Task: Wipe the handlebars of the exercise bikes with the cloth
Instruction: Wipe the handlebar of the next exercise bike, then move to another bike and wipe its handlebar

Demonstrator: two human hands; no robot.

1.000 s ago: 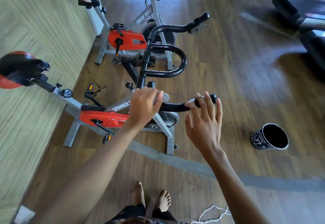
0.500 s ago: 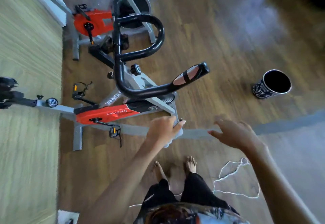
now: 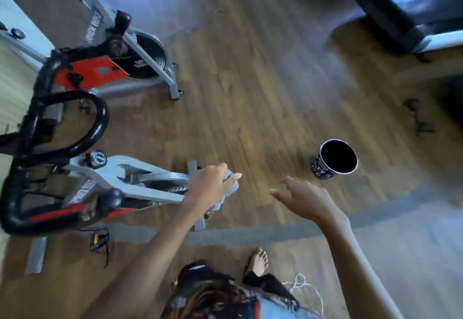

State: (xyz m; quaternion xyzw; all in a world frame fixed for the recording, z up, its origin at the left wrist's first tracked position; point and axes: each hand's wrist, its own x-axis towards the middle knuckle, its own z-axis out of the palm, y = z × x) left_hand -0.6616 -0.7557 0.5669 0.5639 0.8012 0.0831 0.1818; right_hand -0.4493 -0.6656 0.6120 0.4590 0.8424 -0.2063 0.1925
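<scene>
Cloth (image 3: 231, 189), pale grey-blue, is bunched in the left hand (image 3: 209, 186); fingers are curled round it, thumb laid straight over the top, and a crumpled tail is left hanging below the palm. The hand is held in the air in front of the near exercise bike's (image 3: 130, 168) flywheel end and touches none of it, as far as can be told. The black handlebars (image 3: 100, 120) of that bike are seen well to the left of the hand, blurred, with nothing on them. The right hand (image 3: 305, 198) is held out palm down and holds nothing; fingers are loosely spread and slightly bent, pointing left towards the cloth, with a clear gap between the two hands. A second bike (image 3: 92, 73) with a red cover is parked further back by the wall. A black cup-shaped bin (image 3: 325, 171) with white lettering is stood upright on the wooden floor (image 3: 250, 80) beyond the right hand. A bare foot (image 3: 258, 261) and a loose white cord (image 3: 300, 283) are visible at the bottom edge. A treadmill (image 3: 390, 18) is partly seen top right, heavily blurred.
</scene>
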